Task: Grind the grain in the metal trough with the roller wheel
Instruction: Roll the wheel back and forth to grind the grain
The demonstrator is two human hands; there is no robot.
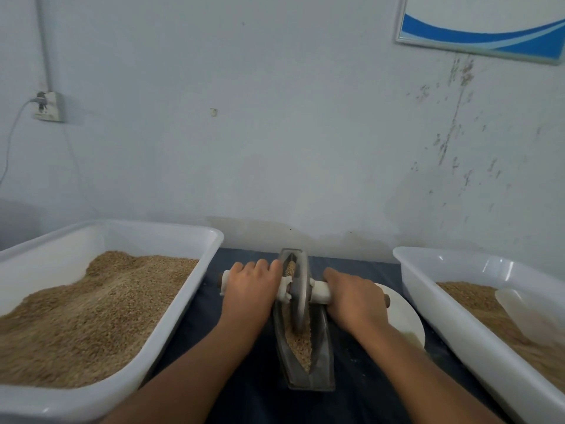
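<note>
Fingers of left hand (249,286) and right hand (356,296) curl around the roller wheel (299,296) handle above the trough (321,362).

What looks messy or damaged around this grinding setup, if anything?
Nothing looks spilled: the grain sits inside the metal trough, with both hands on the roller wheel handle. The one worn thing is the wall at upper right, streaked with dark chipped marks below the framed picture.
</note>
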